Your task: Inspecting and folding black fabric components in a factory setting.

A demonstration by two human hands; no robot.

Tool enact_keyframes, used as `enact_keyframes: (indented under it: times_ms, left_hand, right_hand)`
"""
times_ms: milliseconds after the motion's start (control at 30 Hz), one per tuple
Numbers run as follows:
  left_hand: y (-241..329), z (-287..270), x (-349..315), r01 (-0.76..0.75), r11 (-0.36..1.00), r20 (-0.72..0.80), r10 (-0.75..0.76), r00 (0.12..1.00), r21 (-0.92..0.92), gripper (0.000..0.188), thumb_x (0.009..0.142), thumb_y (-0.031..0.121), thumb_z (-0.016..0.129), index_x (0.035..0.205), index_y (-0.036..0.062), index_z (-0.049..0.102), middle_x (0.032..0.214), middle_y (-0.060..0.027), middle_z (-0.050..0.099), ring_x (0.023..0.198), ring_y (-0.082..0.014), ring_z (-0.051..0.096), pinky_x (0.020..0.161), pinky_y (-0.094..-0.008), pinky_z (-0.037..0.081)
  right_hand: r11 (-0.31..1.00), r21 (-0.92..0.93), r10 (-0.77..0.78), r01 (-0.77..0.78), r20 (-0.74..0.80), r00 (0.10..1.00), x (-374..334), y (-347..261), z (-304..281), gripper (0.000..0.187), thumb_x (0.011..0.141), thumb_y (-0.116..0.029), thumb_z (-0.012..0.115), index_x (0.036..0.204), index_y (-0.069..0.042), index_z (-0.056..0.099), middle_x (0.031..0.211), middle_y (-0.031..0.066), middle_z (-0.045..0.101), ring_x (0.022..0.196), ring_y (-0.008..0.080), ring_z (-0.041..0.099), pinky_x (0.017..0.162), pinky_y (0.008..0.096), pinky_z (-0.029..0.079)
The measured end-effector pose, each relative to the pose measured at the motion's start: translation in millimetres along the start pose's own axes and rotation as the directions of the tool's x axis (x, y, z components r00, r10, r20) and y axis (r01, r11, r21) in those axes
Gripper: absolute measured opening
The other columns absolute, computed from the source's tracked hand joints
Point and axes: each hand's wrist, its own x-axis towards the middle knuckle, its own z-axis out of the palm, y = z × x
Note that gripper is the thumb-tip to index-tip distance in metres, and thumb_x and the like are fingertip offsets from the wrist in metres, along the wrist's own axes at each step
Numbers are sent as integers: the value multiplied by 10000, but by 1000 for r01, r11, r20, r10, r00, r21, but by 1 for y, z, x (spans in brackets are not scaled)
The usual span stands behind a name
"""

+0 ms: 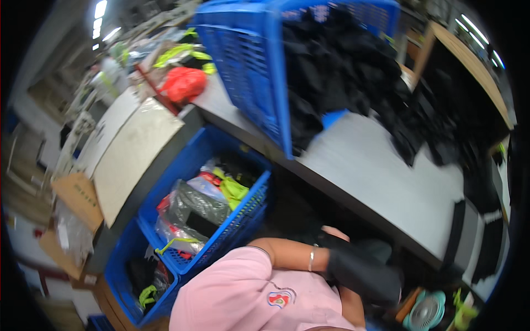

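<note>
Far left of the hands stand brown cardboard point(80, 198) and a pale board point(135, 160). Nearer on that side, two blue crates sit adjoining: the farther crate point(117, 259) holds dark fabric point(141, 273) with a neon strip point(147, 296), the nearer crate point(243, 218) clear-bagged goods point(187, 212). Beyond the hands, a third, larger crate point(243, 60) opens rightward, black cloth point(337, 66) running from it over the bench point(381, 165), whose edge stands between. One black piece point(364, 276) hides most of the hands point(334, 234); whether they grip it, I cannot tell. Right of them, below the bench, is one teal fan point(425, 310).
</note>
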Motion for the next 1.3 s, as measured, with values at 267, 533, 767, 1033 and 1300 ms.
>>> enact_keyframes:
  times_ms: [267, 533, 767, 1033, 1300]
  left_hand:
    - [76, -36, -10, -371, 653, -405, 725, 557, 660, 585, 1041, 261, 489, 1541, 127, 216, 1563, -96, 242, 1439, -237, 253, 1156, -399, 252]
    - [66, -21, -5, -261, 742, -529, 638, 560, 618, 606, 1069, 313, 456, 1596, 141, 211, 1629, -82, 218, 1508, -249, 220, 1203, -400, 234]
    - [52, -34, -22, -201, 804, -568, 549, 613, 560, 562, 1053, 271, 490, 1553, 108, 292, 1543, -94, 341, 1413, -239, 326, 1168, -386, 296]
    - [71, -49, -89, -398, 894, -375, 448, 812, 206, 509, 1032, 224, 525, 1495, 81, 371, 1434, -103, 452, 1280, -228, 442, 1132, -379, 351]
    - [39, -67, -71, -220, 947, -348, 294, 890, 236, 458, 1010, 177, 559, 1438, 53, 451, 1326, -111, 563, 1147, -217, 559, 1096, -372, 406]
  right_hand:
    - [939, -291, -66, -184, -676, 734, -27, -23, -12, 193, 1014, -165, 551, 1004, -12, 668, 853, 37, 672, 653, 65, 571, 619, 219, 464]
    - [312, -926, -740, -214, -378, 555, -10, -118, 26, 494, 771, -159, 819, 1192, -26, 597, 1237, 180, 568, 1096, 375, 576, 919, 411, 479]
    - [91, -915, -774, -394, -314, 550, -6, -98, 2, 162, 812, -65, 709, 961, -20, 663, 968, 107, 627, 816, 307, 599, 781, 391, 481]
    - [966, -64, -228, 249, -664, 712, -39, -136, -16, 191, 995, -197, 628, 1010, -18, 694, 983, -16, 687, 899, 78, 596, 850, 240, 464]
    - [873, -461, -441, 159, -606, 662, -17, -168, -10, 272, 1038, -251, 571, 866, -45, 612, 791, -69, 499, 748, 23, 425, 677, 204, 372]
